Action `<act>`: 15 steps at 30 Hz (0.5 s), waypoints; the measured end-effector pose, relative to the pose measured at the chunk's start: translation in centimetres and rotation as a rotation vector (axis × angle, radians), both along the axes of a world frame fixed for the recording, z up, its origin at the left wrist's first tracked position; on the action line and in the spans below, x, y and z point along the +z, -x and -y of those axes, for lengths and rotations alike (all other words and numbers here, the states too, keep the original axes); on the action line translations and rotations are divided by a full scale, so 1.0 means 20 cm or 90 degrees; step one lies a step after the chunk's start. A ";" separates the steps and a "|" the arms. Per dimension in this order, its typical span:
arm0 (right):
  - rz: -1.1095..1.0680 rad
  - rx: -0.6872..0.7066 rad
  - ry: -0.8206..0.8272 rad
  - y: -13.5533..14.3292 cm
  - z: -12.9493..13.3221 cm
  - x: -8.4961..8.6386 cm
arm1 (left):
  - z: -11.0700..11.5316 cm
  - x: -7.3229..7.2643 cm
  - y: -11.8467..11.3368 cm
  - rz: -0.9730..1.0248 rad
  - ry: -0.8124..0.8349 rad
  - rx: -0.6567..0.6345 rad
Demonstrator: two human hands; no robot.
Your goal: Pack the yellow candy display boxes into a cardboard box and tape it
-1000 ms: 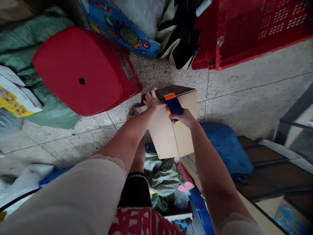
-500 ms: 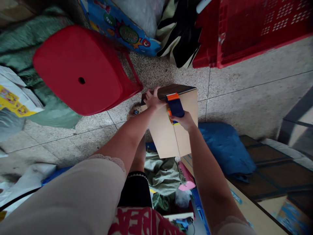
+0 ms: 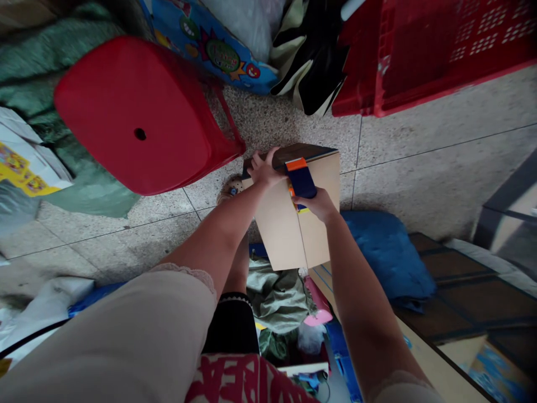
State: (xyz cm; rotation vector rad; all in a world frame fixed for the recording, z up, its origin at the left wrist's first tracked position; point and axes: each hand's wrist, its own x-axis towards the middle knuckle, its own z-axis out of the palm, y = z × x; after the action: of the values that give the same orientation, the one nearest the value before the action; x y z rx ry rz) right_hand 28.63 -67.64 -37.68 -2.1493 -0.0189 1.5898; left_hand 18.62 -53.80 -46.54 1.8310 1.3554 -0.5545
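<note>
A cardboard box [image 3: 279, 224] stands on the floor at the centre, its flaps meeting along a seam. My left hand [image 3: 265, 169] lies spread over the box's far left edge, fingers apart. In my right hand [image 3: 316, 202] is a dark blue and orange tape dispenser [image 3: 302, 180], resting on the box near the seam at its far side. The thumb lies along the dispenser; the other fingers are mostly hidden beneath it.
Left of the box is a red stool [image 3: 138, 112]. A red crate [image 3: 419, 61] is at the back right, beside a black and cream bag [image 3: 314, 73]. A blue bundle [image 3: 386, 257] lies right of the box, near stacked brown cartons [image 3: 474, 291].
The view has shifted very slightly. Both hands and the tape dispenser remain in nearly the same place on the box.
</note>
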 end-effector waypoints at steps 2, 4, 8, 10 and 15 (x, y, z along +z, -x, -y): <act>-0.002 -0.004 0.000 0.01 0.01 0.00 | 0.00 0.00 0.00 0.009 0.008 0.003; 0.002 -0.007 0.000 0.01 0.01 -0.01 | -0.01 0.00 -0.01 0.017 0.022 0.001; 0.006 -0.014 0.000 0.02 0.02 -0.02 | -0.02 0.00 -0.01 0.015 0.038 -0.014; 0.004 -0.015 -0.002 0.02 0.02 -0.02 | -0.02 0.00 -0.01 0.015 0.047 -0.024; -0.013 -0.039 -0.012 0.02 0.05 -0.03 | -0.03 0.00 0.00 0.022 0.063 -0.042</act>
State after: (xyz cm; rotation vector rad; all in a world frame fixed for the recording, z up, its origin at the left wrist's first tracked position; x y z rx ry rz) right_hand 28.20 -68.58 -38.22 -2.0991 0.0386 1.5708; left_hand 18.68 -53.24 -46.60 1.8020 1.2263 -0.6105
